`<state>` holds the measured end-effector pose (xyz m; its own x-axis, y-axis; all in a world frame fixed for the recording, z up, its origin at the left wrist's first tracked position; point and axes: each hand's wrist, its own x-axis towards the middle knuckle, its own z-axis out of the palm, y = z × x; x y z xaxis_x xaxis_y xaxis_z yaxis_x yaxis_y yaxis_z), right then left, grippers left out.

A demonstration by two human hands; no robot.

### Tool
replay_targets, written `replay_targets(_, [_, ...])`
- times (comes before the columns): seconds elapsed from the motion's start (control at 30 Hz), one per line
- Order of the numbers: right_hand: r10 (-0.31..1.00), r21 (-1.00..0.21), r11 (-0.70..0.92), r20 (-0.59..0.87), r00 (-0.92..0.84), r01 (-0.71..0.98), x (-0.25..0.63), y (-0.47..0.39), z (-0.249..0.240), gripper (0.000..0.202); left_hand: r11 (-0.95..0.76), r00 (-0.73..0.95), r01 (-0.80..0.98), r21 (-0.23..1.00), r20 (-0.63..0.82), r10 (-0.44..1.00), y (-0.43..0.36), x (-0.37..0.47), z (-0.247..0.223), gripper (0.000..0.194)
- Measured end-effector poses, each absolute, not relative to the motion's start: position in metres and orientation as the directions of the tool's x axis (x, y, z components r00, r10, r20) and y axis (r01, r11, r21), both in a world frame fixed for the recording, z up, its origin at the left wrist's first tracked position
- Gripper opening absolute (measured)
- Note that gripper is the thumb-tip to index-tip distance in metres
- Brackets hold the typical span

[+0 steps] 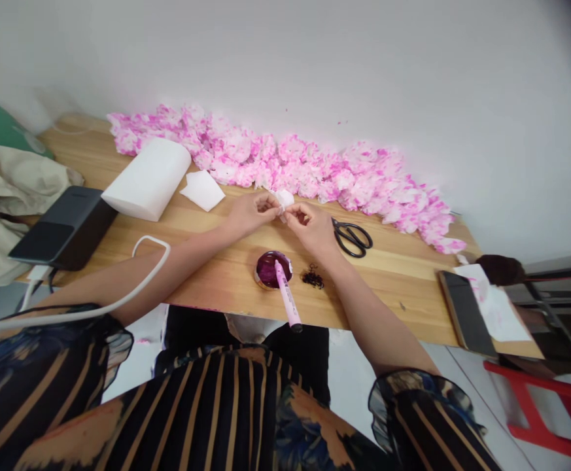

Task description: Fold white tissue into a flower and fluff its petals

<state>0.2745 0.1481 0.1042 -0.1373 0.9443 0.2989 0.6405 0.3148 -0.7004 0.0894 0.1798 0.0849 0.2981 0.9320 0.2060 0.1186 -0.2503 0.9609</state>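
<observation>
Between my two hands is a small bunched piece of white tissue paper (285, 197), above the middle of the wooden table. My left hand (254, 212) pinches it from the left with thumb and forefinger. From the right, my right hand (311, 226) pinches the same piece, its fingertips almost meeting the left ones. Just below stands a small round pot of dark magenta liquid (266, 269), with a pink marker pen (288, 297) leaning in it. A little heap of small black bands (313, 278) lies beside the pot. Black-handled scissors (352, 237) rest right of my right hand.
Pink-and-white paper flowers (285, 160) line the wall in a long heap. A white tissue stack (148, 178), a loose folded sheet (203, 190) and a dark power bank (64, 227) with a white cable (133, 301) are at left. A red stool (550, 405) stands at right.
</observation>
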Motion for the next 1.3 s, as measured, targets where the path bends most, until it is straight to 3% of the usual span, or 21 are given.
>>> replay_targets(0.2, [0.959, -0.731, 0.264, 0.267, -0.092, 0.629, 0.28, 0.153, 0.104, 0.013, -0.155, 0.248, 0.004, 0.988, 0.15, 0.957, 0.189, 0.089, 0.08, 0.014])
replay_targets(0.47, [0.902, -0.622, 0.382, 0.41, -0.132, 0.683, 0.279, 0.148, 0.108, 0.017, -0.306, 0.29, 0.209, 0.929, 0.24, 0.926, 0.174, 0.089, 0.092, 0.016])
replay_targets(0.63, [0.899, -0.586, 0.392, 0.409, -0.159, 0.709, 0.278, 0.149, 0.106, 0.016, -0.34, 0.316, 0.225, 0.913, 0.262, 0.912, 0.172, 0.09, 0.092, 0.013])
replay_targets(0.87, [0.897, -0.592, 0.402, 0.407, -0.171, 0.698, 0.273, 0.145, 0.105, 0.012, -0.326, 0.293, 0.229, 0.917, 0.254, 0.922, 0.173, 0.089, 0.089, 0.025])
replay_targets(1.03, [0.909, -0.63, 0.377, 0.394, -0.14, 0.679, 0.271, 0.146, 0.105, 0.012, -0.273, 0.262, 0.163, 0.948, 0.226, 0.938, 0.177, 0.088, 0.088, 0.021])
replay_targets(1.17, [0.946, -0.759, 0.286, 0.319, -0.049, 0.585, 0.276, 0.152, 0.102, 0.016, -0.218, 0.24, 0.09, 0.972, 0.191, 0.952, 0.18, 0.088, 0.089, 0.02])
replay_targets(1.3, [0.949, -0.775, 0.282, 0.311, -0.047, 0.566, 0.28, 0.153, 0.103, 0.019, -0.247, 0.227, 0.139, 0.959, 0.212, 0.951, 0.175, 0.089, 0.093, 0.017])
